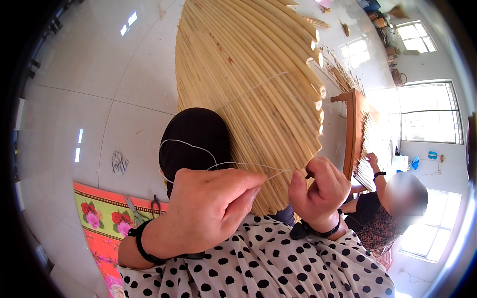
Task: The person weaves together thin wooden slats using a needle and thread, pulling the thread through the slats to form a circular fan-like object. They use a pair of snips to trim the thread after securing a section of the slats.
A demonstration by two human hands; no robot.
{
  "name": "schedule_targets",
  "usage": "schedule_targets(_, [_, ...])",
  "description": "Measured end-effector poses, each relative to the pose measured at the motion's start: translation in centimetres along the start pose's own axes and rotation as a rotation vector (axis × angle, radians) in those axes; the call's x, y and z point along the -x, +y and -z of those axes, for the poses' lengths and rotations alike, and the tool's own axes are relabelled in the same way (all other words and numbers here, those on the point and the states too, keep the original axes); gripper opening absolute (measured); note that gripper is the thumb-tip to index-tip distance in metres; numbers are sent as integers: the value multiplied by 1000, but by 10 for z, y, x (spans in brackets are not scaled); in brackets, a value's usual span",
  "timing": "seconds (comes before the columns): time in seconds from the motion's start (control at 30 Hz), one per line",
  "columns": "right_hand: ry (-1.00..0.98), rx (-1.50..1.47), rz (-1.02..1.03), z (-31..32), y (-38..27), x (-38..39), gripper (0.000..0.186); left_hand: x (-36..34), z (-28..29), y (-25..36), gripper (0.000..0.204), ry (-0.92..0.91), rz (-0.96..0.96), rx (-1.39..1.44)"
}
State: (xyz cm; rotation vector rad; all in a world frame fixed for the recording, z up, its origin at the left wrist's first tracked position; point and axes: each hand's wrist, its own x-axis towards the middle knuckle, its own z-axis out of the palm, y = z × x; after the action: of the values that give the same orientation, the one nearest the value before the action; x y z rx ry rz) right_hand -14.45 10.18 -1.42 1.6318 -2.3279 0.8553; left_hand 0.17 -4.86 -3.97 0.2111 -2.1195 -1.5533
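Observation:
A fan-like mat of pale reed stalks [248,114] lies over my lap and stretches away from me, its cut ends along the right side. White thread [238,163] loops from my black-clad knee [193,131] toward the stalks. My left hand [206,211] is closed in a pinch on the thread, just left of the mat's near end. At the near right edge, my right hand [320,191] has its fingers curled in, with the thread running taut to its thumb. A line of thread also crosses the stalks farther up.
A floral cloth [107,218] lies at the lower left with scissors [133,207] and a dark-handled tool [156,203] on it. Beyond it is a crumpled grey cloth [119,163]. At the right, a co-worker [380,208] reaches over stalks on a wooden table [354,129].

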Motion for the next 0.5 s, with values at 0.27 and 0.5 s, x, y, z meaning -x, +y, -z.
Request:
schedule_targets(0.27, [-8,2,-4,1,0,-2,15,-2,0,1,12,1,2,-2])
schedule_targets(0.5, [8,-14,16,0,3,-2,16,-2,0,2,12,-9,20,-14])
